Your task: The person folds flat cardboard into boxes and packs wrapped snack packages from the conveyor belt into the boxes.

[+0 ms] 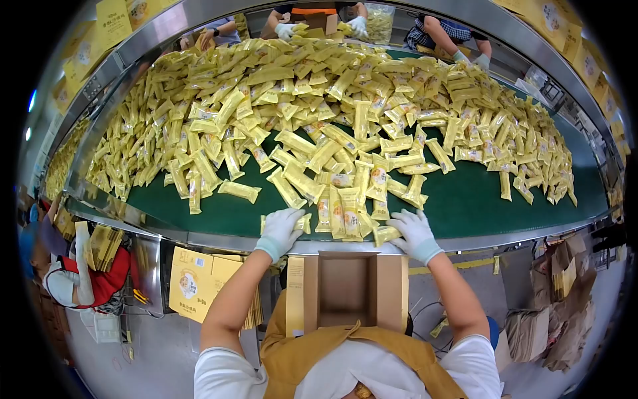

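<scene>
At the near edge of the green conveyor belt, my gloved left hand is curled over a yellow snack packet, whose ends stick out on both sides. My gloved right hand has its fingers around another yellow packet; its far end is hidden under the palm. Between my hands several packets stand side by side in a loose row. An open cardboard box sits just below the belt edge in front of my body, its flaps folded out and its brown inside showing.
A large heap of yellow packets covers the far belt. Across it, co-workers' gloved hands handle packets. Printed yellow cartons stand at left, near a person in a red apron. Brown paper sacks lie at right. A metal rim edges the belt.
</scene>
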